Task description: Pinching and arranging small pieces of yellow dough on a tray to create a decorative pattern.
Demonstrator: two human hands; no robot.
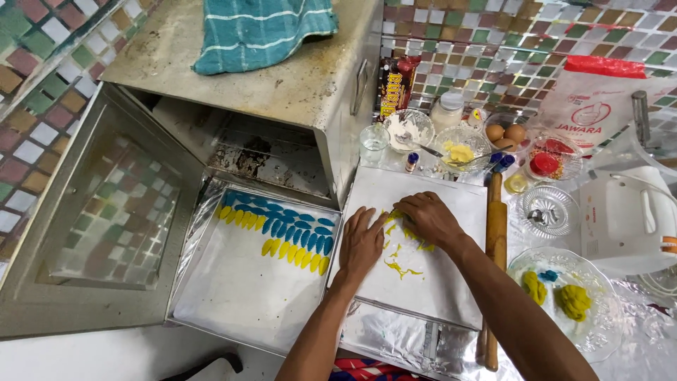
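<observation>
Forearms of ours reach up from the bottom edge to a white sheet (423, 282) on the desk. Our left hand (361, 243) lies flat with its fingers spread, its grip apart and holding nothing, palm pressed on the sheet's left edge. Our right hand (430, 219) is curled, fingertips bunched together on yellow dough (400, 267) smeared over the sheet — whether any piece is pinched between them we cannot tell.

Just left of the sheet sits a baking tray (233, 303), lined white, carrying rows of blue and yellow dough petals (285, 233) along its upper edge. Behind it stands a metal oven (282, 77) with its glass door (106, 219) swung open and a teal cloth (261, 28) on top.

Right of the sheet lies a wooden rolling pin (496, 240), touching its edge. Beyond that, a glass plate (599, 324) holds lumps of yellow-green dough (572, 300). Further back stand small glass bowls — one with eggs (505, 132) — and a white hand mixer (627, 219).
</observation>
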